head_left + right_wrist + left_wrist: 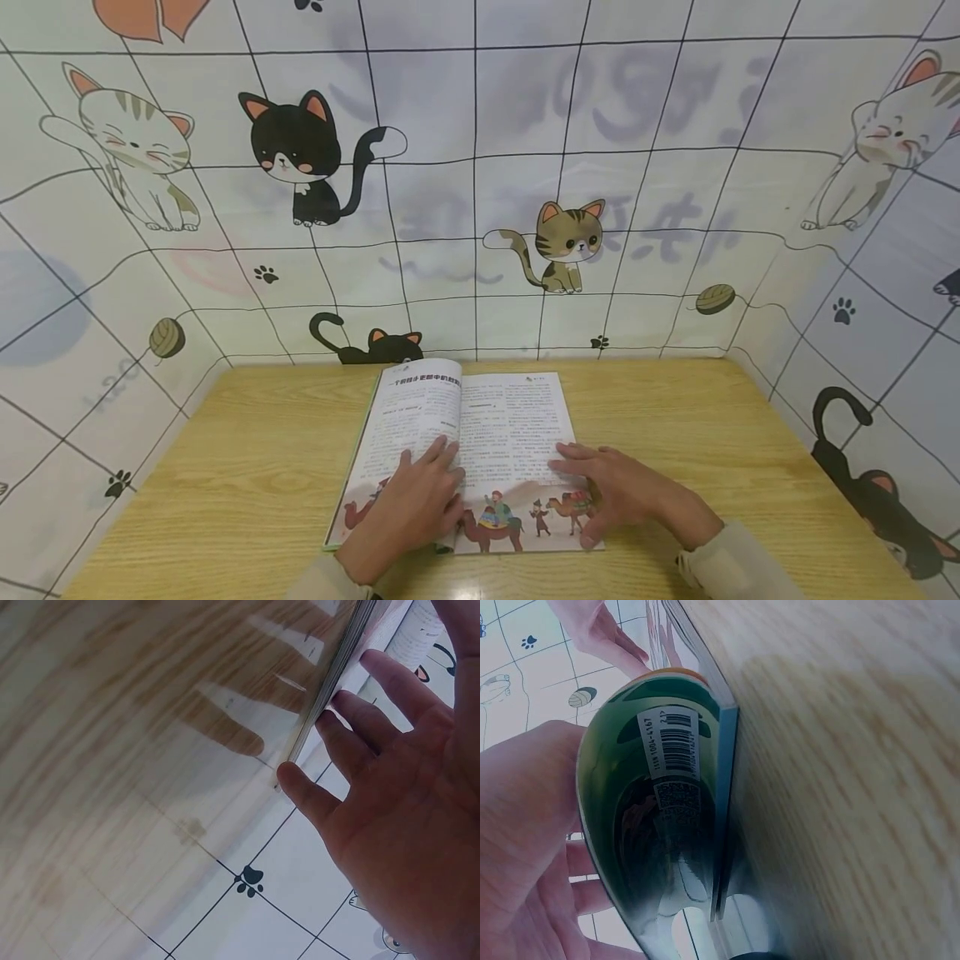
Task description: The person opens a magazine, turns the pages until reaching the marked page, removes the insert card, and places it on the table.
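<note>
An open magazine lies on the wooden table, with printed text and drawn camels along the foot of its pages. My left hand rests on the left page beside the spine, fingers stretched toward the top. My right hand touches the right page at its outer edge, thumb near the bottom corner. In the left wrist view, the green cover with a barcode label bows up from the table beside that hand. The right wrist view has straight fingertips against the magazine's page edges.
The wooden table stretches to both sides of the magazine. Behind it and at both sides stand white gridded walls with drawn cats, paw prints and yarn balls. The tabletop is glossy and reflects the right hand's fingers.
</note>
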`<control>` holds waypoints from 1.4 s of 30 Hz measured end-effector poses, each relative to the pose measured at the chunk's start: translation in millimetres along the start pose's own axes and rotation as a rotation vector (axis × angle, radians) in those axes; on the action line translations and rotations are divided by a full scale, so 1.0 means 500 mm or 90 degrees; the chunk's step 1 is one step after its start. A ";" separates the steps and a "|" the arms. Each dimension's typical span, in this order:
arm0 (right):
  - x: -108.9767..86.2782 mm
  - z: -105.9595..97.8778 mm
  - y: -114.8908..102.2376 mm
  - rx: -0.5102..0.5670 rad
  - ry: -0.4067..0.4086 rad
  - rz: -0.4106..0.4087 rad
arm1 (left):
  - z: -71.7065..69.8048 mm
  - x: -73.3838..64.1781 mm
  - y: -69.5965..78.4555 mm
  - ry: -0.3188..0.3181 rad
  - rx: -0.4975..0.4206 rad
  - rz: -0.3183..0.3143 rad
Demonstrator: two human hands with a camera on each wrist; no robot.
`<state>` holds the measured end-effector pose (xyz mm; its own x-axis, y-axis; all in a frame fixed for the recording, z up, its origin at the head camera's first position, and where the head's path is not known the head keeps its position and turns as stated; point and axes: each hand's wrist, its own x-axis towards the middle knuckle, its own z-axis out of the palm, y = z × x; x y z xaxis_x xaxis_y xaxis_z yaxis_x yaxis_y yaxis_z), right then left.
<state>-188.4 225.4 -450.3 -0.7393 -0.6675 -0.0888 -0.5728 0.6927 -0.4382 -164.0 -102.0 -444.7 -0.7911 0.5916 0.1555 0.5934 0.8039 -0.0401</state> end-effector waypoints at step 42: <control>0.011 0.011 -0.007 -0.030 0.070 0.016 | 0.001 0.005 0.010 -0.062 -0.026 -0.038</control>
<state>-188.5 217.7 -454.2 -0.7867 -0.6173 0.0001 -0.5674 0.7231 -0.3939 -163.2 -96.6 -445.2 -0.8350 0.5469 0.0602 0.5483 0.8363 0.0071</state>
